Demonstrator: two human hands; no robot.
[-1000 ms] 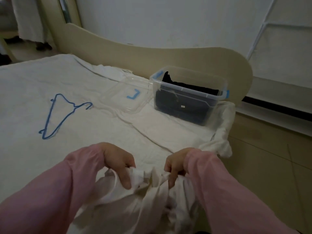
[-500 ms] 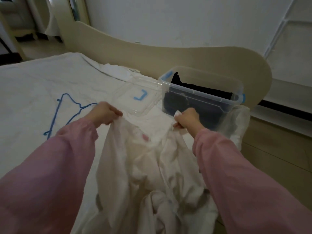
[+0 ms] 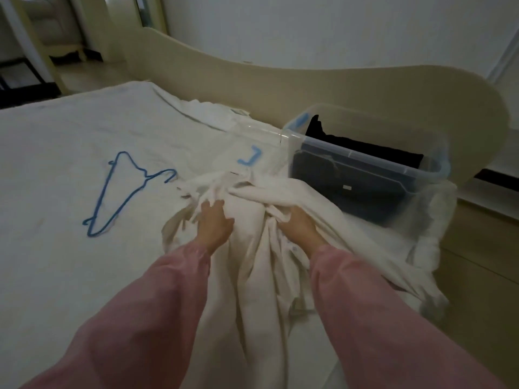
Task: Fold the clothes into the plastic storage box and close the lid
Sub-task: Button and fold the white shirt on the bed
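Pressing down on the white garment point(image 3: 252, 265) with the left hand point(image 3: 214, 226), fingers straight and spread, palm flat on the cloth. Gripping a bunched fold of the same garment with the right hand point(image 3: 296, 227); fingertips buried in the fold and not possible to see. Hands apart, side by side, with a ridge of cloth between them. Both arms in pink sleeves point(image 3: 157, 318).

Garment crumpled on the white bed sheet point(image 3: 56, 262), not yet folded, one side hanging over the bed edge towards the floor point(image 3: 483, 262). Far edge of it reaching the clear lid point(image 3: 252, 133), flat on the bed just left of the box, with a blue clip point(image 3: 250, 158) showing.

Beyond the right hand, at the bed corner, the plastic storage box point(image 3: 368, 164), open, with dark clothes point(image 3: 362, 146) already inside. Behind it, a cream bed board point(image 3: 280, 88). Left of the hands, a blue hanger point(image 3: 144, 176) flat on the sheet, its hook near the garment's edge; touching or not, cannot tell
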